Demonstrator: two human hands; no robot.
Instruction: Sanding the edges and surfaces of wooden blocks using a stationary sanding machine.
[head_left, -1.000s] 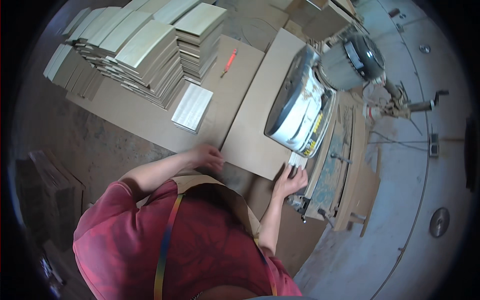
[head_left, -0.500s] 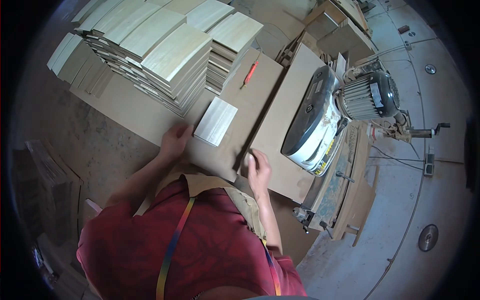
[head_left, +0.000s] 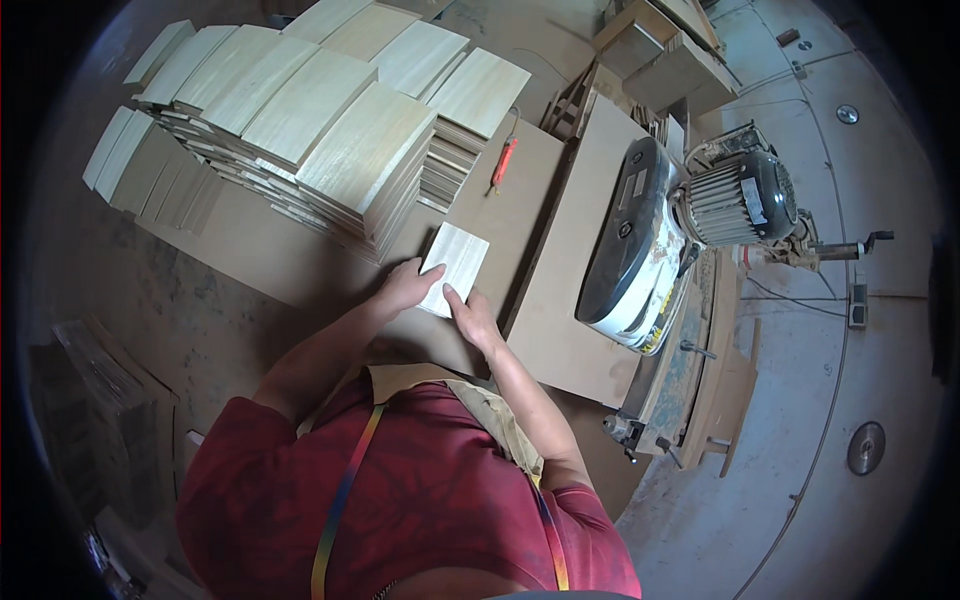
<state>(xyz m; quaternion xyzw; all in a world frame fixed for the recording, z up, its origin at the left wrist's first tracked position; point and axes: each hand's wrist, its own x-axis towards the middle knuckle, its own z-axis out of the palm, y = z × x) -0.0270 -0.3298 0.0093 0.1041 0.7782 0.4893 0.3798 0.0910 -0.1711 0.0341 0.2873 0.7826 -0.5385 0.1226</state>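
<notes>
A pale rectangular wooden board (head_left: 461, 262) lies on the brown tabletop in front of me; whether it is one piece or a small stack I cannot tell. My left hand (head_left: 404, 286) grips its left edge, thumb over the top face. At the near right corner my right hand (head_left: 472, 318) holds it the same way, thumb on top. The fingers below the edges are mostly hidden. Just beyond the board stand tall stacks of similar pale boards (head_left: 366, 148).
A red-handled tool (head_left: 503, 166) lies on the tabletop beyond the board. To the right, a machine with a black-and-white housing (head_left: 632, 245) and a ribbed motor (head_left: 742, 200) stands over a brown panel (head_left: 575, 245). Wooden boxes (head_left: 680, 75) sit at the far right.
Both hands, apart from the board before, have come in to its sides and taken hold of it. The view has shifted slightly.
</notes>
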